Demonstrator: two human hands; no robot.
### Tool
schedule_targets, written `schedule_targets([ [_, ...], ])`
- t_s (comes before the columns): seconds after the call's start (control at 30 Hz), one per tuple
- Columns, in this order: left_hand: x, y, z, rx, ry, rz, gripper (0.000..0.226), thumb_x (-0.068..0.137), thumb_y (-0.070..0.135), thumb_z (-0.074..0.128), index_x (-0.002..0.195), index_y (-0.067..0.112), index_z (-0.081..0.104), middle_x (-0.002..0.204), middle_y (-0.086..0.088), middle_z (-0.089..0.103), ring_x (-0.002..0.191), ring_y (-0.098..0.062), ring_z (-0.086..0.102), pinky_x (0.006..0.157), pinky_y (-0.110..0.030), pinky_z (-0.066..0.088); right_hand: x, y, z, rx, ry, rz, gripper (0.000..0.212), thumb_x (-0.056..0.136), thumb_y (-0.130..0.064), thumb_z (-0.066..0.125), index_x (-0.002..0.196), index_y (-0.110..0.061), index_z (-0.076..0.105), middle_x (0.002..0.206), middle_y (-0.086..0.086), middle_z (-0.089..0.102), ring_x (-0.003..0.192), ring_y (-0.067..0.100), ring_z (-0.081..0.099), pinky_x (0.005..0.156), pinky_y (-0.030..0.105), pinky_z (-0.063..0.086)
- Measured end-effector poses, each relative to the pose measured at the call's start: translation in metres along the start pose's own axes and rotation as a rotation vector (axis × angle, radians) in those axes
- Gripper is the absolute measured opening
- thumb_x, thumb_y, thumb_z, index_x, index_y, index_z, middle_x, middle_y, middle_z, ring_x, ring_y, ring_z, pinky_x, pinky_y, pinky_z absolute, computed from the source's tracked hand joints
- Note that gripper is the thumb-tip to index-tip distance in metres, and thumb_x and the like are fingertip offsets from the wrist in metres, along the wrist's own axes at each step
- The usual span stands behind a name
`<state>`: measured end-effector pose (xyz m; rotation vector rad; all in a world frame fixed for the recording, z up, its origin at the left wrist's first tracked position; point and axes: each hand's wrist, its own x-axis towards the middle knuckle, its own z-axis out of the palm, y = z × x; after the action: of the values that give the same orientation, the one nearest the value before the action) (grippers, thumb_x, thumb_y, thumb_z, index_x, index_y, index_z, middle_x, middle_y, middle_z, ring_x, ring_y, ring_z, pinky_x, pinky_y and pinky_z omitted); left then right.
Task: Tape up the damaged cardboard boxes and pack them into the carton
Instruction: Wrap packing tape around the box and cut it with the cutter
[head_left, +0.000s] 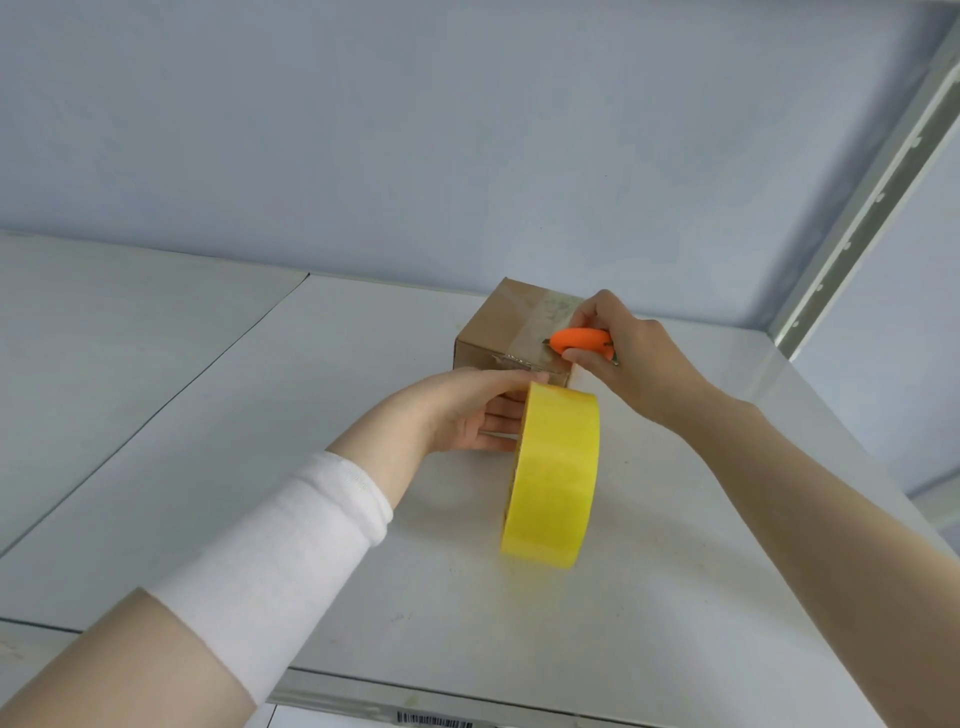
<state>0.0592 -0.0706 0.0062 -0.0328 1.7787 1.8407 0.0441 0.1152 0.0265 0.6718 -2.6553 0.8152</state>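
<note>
A small brown cardboard box (498, 332) stands on the white shelf board, with clear tape across its top and front. A large yellow tape roll (553, 473) is held upright in front of the box by my left hand (467, 410), whose fingers reach into its core. My right hand (623, 358) pinches a small orange cutter (579, 343) at the box's near right top edge, its tip against the tape there.
The white shelf board (260, 441) has a seam running diagonally on the left. A pale blue wall stands behind. A white metal shelf upright (857, 208) rises at the right. A barcode label (434, 719) shows on the front edge.
</note>
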Motion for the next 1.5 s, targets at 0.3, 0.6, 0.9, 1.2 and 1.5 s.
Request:
schedule_targets([
  [0.3, 0.0, 0.002, -0.004, 0.012, -0.004, -0.016, 0.013, 0.091, 0.015, 0.053, 0.081, 0.013, 0.061, 0.06, 0.001, 0.068, 0.055, -0.009, 0.066, 0.052, -0.022, 0.054, 0.001, -0.012, 0.015, -0.065, 0.111, -0.008, 0.026, 0.087, -0.016, 0.065, 0.102, -0.002, 0.049, 0.091, 0.003, 0.062, 0.078, 0.018, 0.055, 0.06, 0.018, 0.034],
  [0.6, -0.003, -0.003, -0.001, -0.003, 0.068, 0.042, 0.012, 0.089, 0.013, 0.058, 0.094, 0.005, 0.065, 0.083, -0.009, 0.07, 0.072, -0.017, 0.067, 0.055, -0.023, 0.056, -0.022, -0.03, -0.004, 0.054, 0.182, -0.076, 0.02, 0.084, -0.005, 0.066, 0.103, -0.008, 0.066, 0.086, -0.014, 0.059, 0.083, -0.023, 0.049, 0.069, -0.002, 0.033],
  [0.9, 0.0, -0.005, 0.006, -0.025, 0.127, 0.063, 0.01, 0.088, 0.016, 0.062, 0.083, 0.009, 0.067, 0.07, -0.003, 0.071, 0.06, -0.013, 0.067, 0.05, -0.021, 0.052, -0.031, -0.025, 0.009, 0.04, 0.242, 0.022, 0.017, 0.081, -0.013, 0.071, 0.097, -0.01, 0.067, 0.09, -0.01, 0.06, 0.077, -0.006, 0.052, 0.071, -0.003, 0.034],
  [1.2, -0.003, -0.004, 0.012, -0.041, 0.123, 0.07, 0.011, 0.088, 0.017, 0.062, 0.081, 0.011, 0.067, 0.057, 0.002, 0.068, 0.05, -0.008, 0.064, 0.045, -0.018, 0.048, -0.012, -0.028, -0.008, 0.041, 0.115, 0.053, 0.015, 0.079, -0.014, 0.072, 0.093, -0.018, 0.067, 0.084, -0.017, 0.061, 0.078, -0.008, 0.053, 0.069, -0.001, 0.036],
  [1.5, -0.003, -0.004, 0.009, -0.024, 0.095, 0.102, 0.008, 0.084, 0.016, 0.066, 0.079, 0.01, 0.067, 0.06, 0.0, 0.069, 0.053, -0.009, 0.066, 0.047, -0.018, 0.049, -0.017, -0.043, -0.013, -0.058, -0.041, 0.011, 0.022, 0.075, -0.023, 0.076, 0.083, -0.037, 0.061, 0.082, -0.021, 0.054, 0.077, -0.004, 0.052, 0.067, 0.001, 0.036],
])
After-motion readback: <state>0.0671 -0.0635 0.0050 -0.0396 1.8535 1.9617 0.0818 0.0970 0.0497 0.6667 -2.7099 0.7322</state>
